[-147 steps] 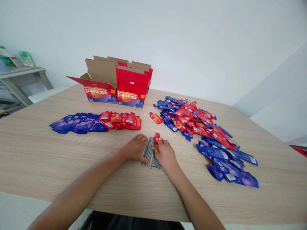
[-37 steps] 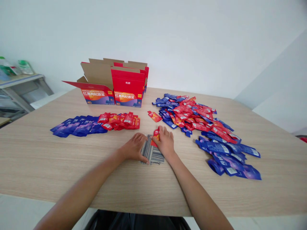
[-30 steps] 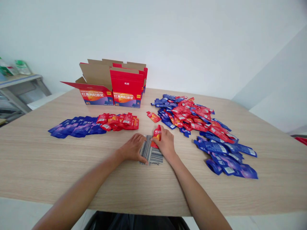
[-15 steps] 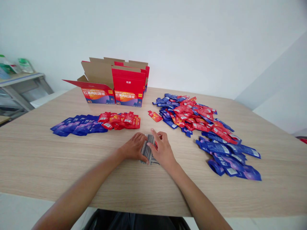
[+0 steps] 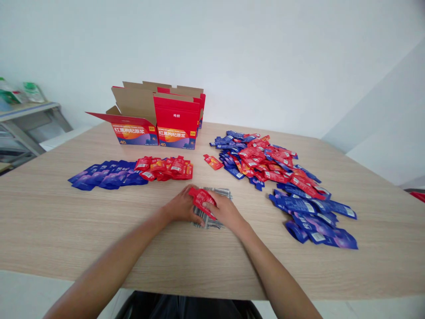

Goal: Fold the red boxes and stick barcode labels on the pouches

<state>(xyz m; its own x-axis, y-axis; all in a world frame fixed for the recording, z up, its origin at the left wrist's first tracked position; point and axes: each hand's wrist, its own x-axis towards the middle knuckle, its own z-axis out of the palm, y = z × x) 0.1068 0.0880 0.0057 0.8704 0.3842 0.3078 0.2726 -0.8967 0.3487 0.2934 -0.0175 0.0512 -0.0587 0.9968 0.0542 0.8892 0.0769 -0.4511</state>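
Note:
Both hands meet over a striped grey stack of sachets (image 5: 219, 193) lying on the wooden table (image 5: 66, 221) in front of me. My right hand (image 5: 223, 212) is closed on a red sachet (image 5: 201, 199), held tilted across the stack's left side. My left hand (image 5: 181, 207) rests curled against the stack's left edge, its fingers touching the stack and the red sachet.
A row of blue sachets (image 5: 102, 173) and a row of red sachets (image 5: 166, 167) lie at left. One loose red sachet (image 5: 213, 161) lies beyond the stack. A mixed red and blue heap (image 5: 282, 177) spreads right. Two open red cartons (image 5: 156, 117) stand behind. A shelf (image 5: 23, 110) is far left.
My right hand has lifted the red sachet from the stack's far end and swung it leftward, so it now lies tilted over the stack beside my left hand. The left hand stayed put.

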